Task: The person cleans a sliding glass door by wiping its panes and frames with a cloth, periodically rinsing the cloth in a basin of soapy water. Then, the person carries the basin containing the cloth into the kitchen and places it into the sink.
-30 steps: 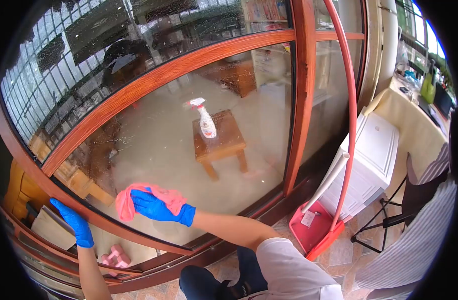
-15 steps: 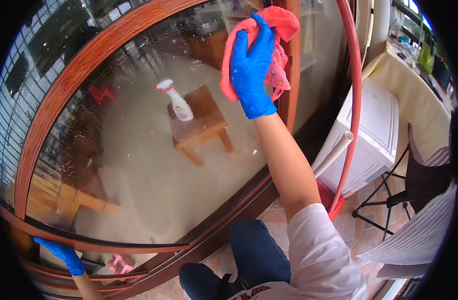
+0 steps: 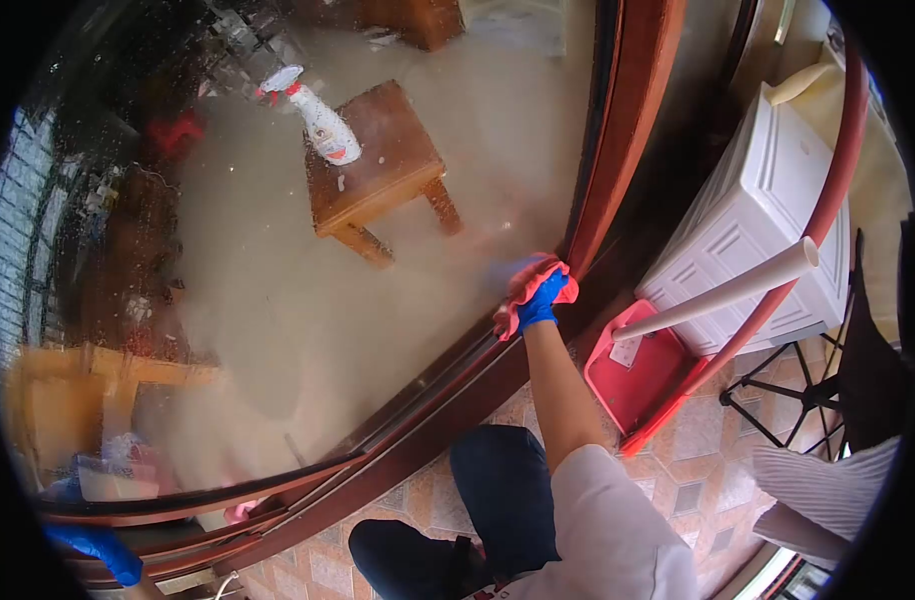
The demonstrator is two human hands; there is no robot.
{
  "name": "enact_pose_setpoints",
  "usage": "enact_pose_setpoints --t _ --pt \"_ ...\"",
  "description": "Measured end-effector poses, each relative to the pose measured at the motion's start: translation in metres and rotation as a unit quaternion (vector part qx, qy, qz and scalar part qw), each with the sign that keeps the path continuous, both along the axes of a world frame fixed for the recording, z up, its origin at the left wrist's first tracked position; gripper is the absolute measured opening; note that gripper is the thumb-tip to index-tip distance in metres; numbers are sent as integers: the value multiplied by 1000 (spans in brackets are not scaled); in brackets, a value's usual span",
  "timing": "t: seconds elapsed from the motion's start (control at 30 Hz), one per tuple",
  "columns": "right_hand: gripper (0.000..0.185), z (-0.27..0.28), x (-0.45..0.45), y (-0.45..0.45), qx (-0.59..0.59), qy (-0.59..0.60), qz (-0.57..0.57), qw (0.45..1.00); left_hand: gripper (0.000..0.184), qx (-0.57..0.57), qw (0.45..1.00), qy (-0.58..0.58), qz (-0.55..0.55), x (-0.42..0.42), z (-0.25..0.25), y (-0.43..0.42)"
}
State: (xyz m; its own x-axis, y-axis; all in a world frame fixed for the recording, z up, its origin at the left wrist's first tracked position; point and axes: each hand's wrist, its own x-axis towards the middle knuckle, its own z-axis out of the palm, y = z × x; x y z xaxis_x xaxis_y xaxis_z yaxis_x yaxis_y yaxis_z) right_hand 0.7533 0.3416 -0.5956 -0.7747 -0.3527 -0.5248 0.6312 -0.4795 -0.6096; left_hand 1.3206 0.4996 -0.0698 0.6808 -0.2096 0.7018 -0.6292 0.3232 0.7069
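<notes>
Speckled clear glass in a reddish-brown frame fills the picture's left and centre, where the blue-gloved right hand grips a bunched pink cloth at the pane's lower right corner; firm, even pressure into that angle would likely serve best. At lower left, the blue-gloved left hand lies beside the bottom rail (grip cannot be told). Containers noted: a white spray bottle with red trigger, upper left of centre, contents indiscernible, and a red plastic dustpan, right of centre, bearing a pale rectangular patch.
</notes>
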Motion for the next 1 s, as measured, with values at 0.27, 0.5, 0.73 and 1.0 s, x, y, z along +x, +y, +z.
enact_pose_setpoints --t 0.27,0.5,0.73,1.0 --pt "38 4 31 25 -127 -208 204 948 53 41 990 -126 39 36 -6 12" --pt "31 0 260 103 -73 -357 466 806 65 -24 989 83 -119 -48 8 10" --pt "20 -52 436 162 11 -408 596 691 69 -34 991 44 -119 -33 2 10" --pt "14 -36 361 122 25 -335 529 779 69 -41 985 48 -162 -5 5 17"
